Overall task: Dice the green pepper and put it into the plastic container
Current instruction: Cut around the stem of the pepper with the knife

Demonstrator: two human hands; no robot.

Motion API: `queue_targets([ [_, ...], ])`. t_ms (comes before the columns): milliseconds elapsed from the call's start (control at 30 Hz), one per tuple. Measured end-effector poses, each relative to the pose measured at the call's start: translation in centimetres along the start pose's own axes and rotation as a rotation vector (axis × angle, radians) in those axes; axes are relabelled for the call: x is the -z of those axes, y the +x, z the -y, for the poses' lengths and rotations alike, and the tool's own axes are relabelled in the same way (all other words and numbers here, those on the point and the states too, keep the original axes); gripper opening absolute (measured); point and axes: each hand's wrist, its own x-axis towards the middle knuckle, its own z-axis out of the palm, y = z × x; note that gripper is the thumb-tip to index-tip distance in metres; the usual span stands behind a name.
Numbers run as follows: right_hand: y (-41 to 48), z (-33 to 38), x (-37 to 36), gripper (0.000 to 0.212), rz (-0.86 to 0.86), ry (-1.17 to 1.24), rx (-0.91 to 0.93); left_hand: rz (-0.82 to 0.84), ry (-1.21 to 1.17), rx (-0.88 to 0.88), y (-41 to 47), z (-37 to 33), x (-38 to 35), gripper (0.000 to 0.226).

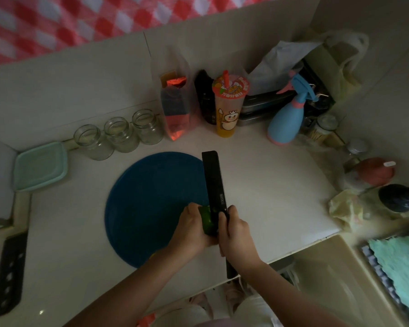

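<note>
A green pepper (207, 220) lies at the right edge of a round blue cutting mat (151, 204) on the white counter. My left hand (194, 230) grips the pepper from the left. My right hand (236, 234) holds the handle of a black cleaver (214, 182), whose blade rests against the pepper's right side and points away from me. A pale green plastic container (39, 166) with its lid on sits at the far left, apart from both hands.
Three empty glass jars (118, 135) line the back left. Behind the mat stand a bagged packet (175, 109), a drink cup (229, 107) and a blue spray bottle (288, 119). Clutter fills the right side; a sink (335, 286) lies at lower right. A black knife holder (10, 272) lies at lower left.
</note>
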Motion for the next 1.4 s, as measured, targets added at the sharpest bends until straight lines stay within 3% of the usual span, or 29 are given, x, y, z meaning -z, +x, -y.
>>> queue_targets([
  [133,-0.1,0.0,-0.6,0.011,-0.018,-0.165,0.029,-0.086,0.049,-0.012,-0.3,-0.2,-0.6,0.056],
  [300,0.0,0.6,-1.1,0.029,-0.001,-0.337,0.014,-0.223,0.205,-0.073,-0.5,-0.1,-1.5,0.034],
  [400,0.1,0.9,-1.1,0.032,0.005,-0.457,0.033,-0.298,0.254,-0.076,-0.3,-0.4,-1.9,0.031],
  [533,0.2,1.1,-0.7,0.028,0.007,-0.484,0.044,-0.261,0.333,-0.044,-0.3,-0.3,-2.7,0.034],
  [667,0.3,1.4,-0.5,0.024,-0.009,-0.462,0.003,-0.324,0.444,-0.079,0.0,-0.3,-3.3,0.019],
  [933,1.3,0.5,0.4,0.02,0.016,-0.339,-0.219,-0.338,0.236,-0.107,-1.5,-1.2,-3.5,0.078],
  [1200,1.4,-0.7,0.7,0.026,-0.062,0.066,-0.21,-0.322,-0.148,-0.118,-2.0,1.9,-2.6,0.081],
  [1400,3.1,-1.0,1.9,0.024,-0.066,0.094,-0.154,-0.179,-0.355,-0.167,-2.4,3.7,-0.4,0.082],
])
